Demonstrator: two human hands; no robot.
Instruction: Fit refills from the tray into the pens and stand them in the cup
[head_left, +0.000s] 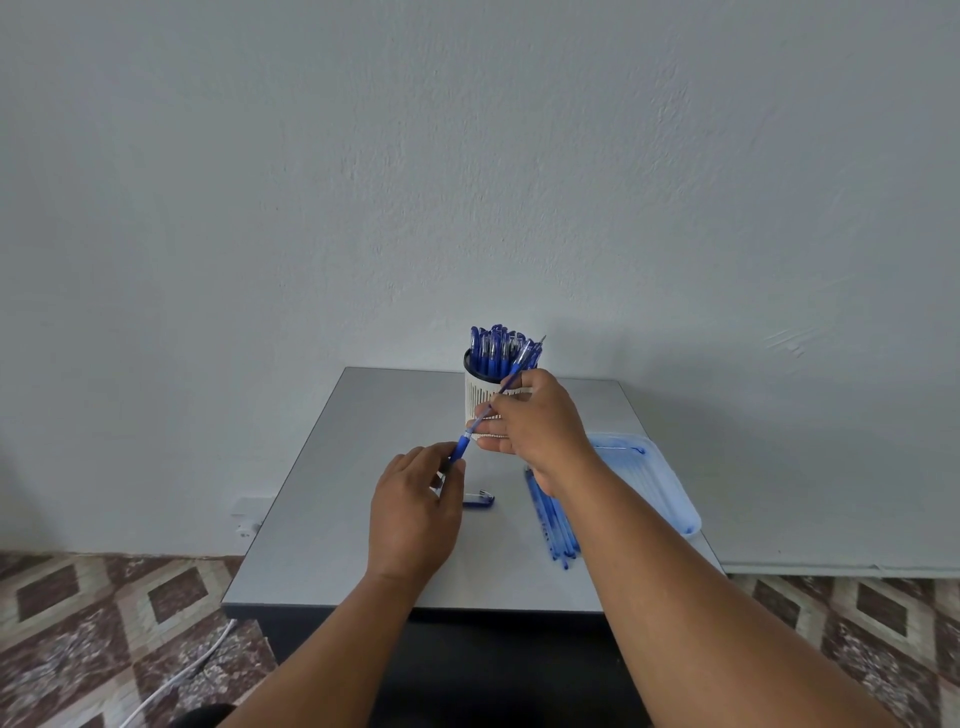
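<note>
- we find the left hand (415, 512) low over the table (332, 493), its fingers curled round the blue grip end of a pen barrel (460, 451).
- the right hand (530, 415) sits higher, in front of the cup (480, 392); thumb and fingers pinch a thin refill (506, 384) that slants up to the right and runs down into the barrel.
- the hands are close but not touching; the barrel and refill bridge them.
- the right hand hides the cup's lower right side; where refill meets barrel is too small to judge.
- the cup is white, ribbed, cylindrical, packed with upright blue pens (498, 351).
- a loose blue cap (479, 500) lies on the grey, smooth tabletop just right of the left hand.
- a bundle of blue refills (553, 525) lies beside the pale translucent tray (675, 499), partly under the right forearm.
</note>
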